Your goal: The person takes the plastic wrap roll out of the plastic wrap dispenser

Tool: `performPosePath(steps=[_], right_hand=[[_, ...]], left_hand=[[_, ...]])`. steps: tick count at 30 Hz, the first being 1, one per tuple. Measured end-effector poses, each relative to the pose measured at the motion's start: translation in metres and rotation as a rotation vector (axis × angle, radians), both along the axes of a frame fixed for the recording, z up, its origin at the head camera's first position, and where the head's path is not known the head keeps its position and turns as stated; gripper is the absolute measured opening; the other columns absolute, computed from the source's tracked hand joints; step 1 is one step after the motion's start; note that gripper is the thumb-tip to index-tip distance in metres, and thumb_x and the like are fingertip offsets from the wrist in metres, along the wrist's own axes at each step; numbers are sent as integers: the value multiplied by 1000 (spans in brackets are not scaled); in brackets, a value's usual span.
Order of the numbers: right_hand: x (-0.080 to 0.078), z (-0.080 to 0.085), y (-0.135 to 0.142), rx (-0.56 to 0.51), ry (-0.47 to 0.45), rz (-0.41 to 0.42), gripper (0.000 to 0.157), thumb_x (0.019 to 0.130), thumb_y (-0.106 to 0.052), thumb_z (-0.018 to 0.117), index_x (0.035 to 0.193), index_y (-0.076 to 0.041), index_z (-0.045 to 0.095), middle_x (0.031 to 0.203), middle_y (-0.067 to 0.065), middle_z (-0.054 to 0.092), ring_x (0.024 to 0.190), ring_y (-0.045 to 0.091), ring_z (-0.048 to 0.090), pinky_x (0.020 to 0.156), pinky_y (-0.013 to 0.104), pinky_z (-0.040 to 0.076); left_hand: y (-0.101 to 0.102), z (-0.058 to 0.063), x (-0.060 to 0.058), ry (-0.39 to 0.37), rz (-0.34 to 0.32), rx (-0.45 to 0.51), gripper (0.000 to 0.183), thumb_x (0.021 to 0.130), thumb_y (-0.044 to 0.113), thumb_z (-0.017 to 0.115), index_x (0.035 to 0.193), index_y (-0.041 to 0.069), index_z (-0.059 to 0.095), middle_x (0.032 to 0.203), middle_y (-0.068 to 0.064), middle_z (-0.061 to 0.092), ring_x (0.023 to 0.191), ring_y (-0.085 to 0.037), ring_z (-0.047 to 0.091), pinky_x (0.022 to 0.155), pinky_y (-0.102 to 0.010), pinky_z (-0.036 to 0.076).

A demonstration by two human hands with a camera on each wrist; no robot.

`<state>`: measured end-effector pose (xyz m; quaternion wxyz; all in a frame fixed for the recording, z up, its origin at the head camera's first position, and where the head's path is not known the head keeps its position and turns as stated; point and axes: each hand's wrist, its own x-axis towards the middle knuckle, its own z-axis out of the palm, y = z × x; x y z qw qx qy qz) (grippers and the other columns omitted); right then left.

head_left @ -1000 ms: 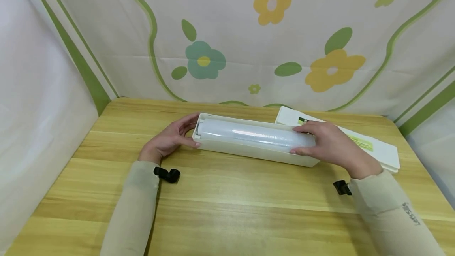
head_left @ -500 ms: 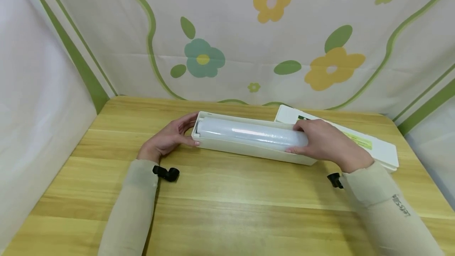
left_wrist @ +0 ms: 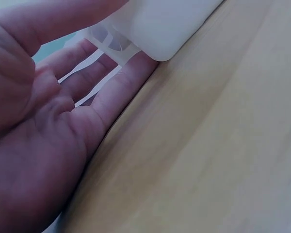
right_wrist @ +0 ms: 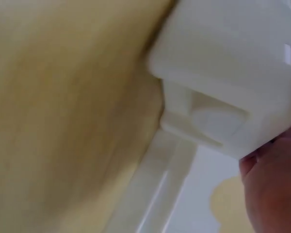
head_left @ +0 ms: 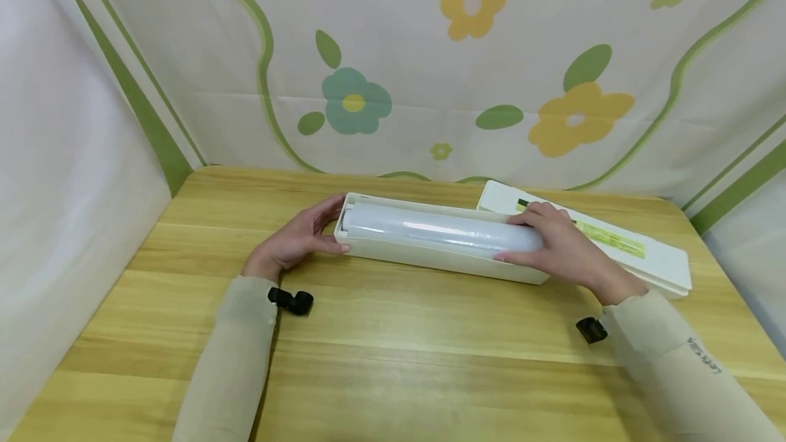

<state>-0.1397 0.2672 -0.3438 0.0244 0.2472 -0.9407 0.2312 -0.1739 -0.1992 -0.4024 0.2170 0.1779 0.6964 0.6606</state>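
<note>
A long, cream-white plastic box (head_left: pixel 424 261) lies open on the table, holding a shiny roll of cling film (head_left: pixel 430 230). My left hand (head_left: pixel 301 234) grips the box's left end, thumb at the front and fingers behind. In the left wrist view those fingers (left_wrist: pixel 121 85) reach around the box's end (left_wrist: pixel 155 29), low against the tabletop. Over the right end of the roll, my right hand (head_left: pixel 565 247) holds it between thumb and fingers, the thumb close to the front rim. The right wrist view shows the box's end with a recess (right_wrist: pixel 218 119); most of the hand is out of frame.
Behind the right hand lies a long white lid-like piece (head_left: pixel 663 268) with a yellow-green label, slanting across the table's back right. The wooden table (head_left: pixel 393 374) ends at a flower-printed cloth (head_left: pixel 411 39) at the back.
My right hand shifted a little left along the roll, then slightly back right. The left hand keeps its hold on the box's end, and the box stays in place.
</note>
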Motion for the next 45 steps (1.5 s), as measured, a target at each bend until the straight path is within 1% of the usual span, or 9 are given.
performPosePath(steps=[6, 10, 17, 25, 32, 35, 41, 43, 45], right_hand=[[-4, -4, 2, -90, 53, -3, 49, 76, -30, 100, 117, -11, 82, 106, 3, 72, 95, 19, 58, 86, 29, 43], [-6, -1, 3, -104, -12, -44, 49, 75, -34, 101, 117, -16, 82, 105, 0, 71, 92, 15, 56, 78, 22, 47], [-8, 8, 3, -65, -146, -79, 50, 77, -45, 99, 117, -20, 82, 111, 0, 72, 95, 14, 59, 80, 22, 49], [-4, 25, 1, -64, -229, -101, 49, 78, -48, 97, 115, -23, 78, 115, -2, 72, 101, 17, 61, 83, 23, 50], [-1, 44, -2, -48, -223, -140, 50, 77, -51, 97, 114, -23, 78, 115, -1, 68, 102, 18, 61, 84, 21, 49], [1, 48, -3, -39, -181, -109, 48, 79, -47, 96, 117, -25, 77, 113, -1, 66, 100, 15, 58, 82, 22, 47], [5, 40, -7, -75, -51, 34, 46, 86, -27, 93, 128, -23, 75, 113, -3, 72, 100, 11, 58, 86, 22, 46], [5, 37, -11, -63, -37, 35, 44, 88, -27, 92, 129, -22, 76, 114, -3, 74, 100, 13, 61, 87, 25, 48], [3, 33, -14, -32, -32, 27, 49, 84, -34, 94, 128, -20, 76, 115, -1, 76, 99, 16, 64, 85, 29, 51]], left_hand=[[0, -1, 0, -9, -1, 6, 108, 87, -12, 80, 174, 17, 22, 177, -10, 30, 160, -33, 31, 103, -24, 57], [1, -1, -1, -7, -4, 12, 108, 87, -12, 80, 173, 16, 21, 177, -9, 30, 160, -33, 30, 104, -25, 57], [0, 0, 1, -21, -13, 4, 111, 87, -13, 80, 174, 17, 18, 178, -10, 27, 163, -33, 27, 105, -24, 56], [-1, 3, 1, -26, -16, 7, 111, 87, -12, 81, 174, 18, 19, 177, -9, 28, 163, -33, 26, 105, -23, 56], [2, 1, 1, -16, -25, 9, 111, 88, -12, 81, 174, 19, 19, 178, -8, 27, 162, -34, 28, 105, -25, 57], [3, 0, 0, -13, -24, 9, 111, 87, -12, 81, 174, 20, 20, 178, -7, 28, 162, -33, 28, 105, -26, 57], [1, 0, 0, -24, -13, 7, 112, 87, -12, 81, 174, 20, 19, 178, -7, 27, 163, -34, 27, 104, -25, 57], [0, 0, 0, -27, -14, 9, 113, 87, -12, 81, 174, 19, 18, 178, -8, 26, 163, -34, 27, 104, -25, 57], [-1, -2, 1, -30, -7, 9, 113, 87, -12, 81, 174, 19, 18, 178, -8, 26, 163, -34, 27, 104, -24, 57]])
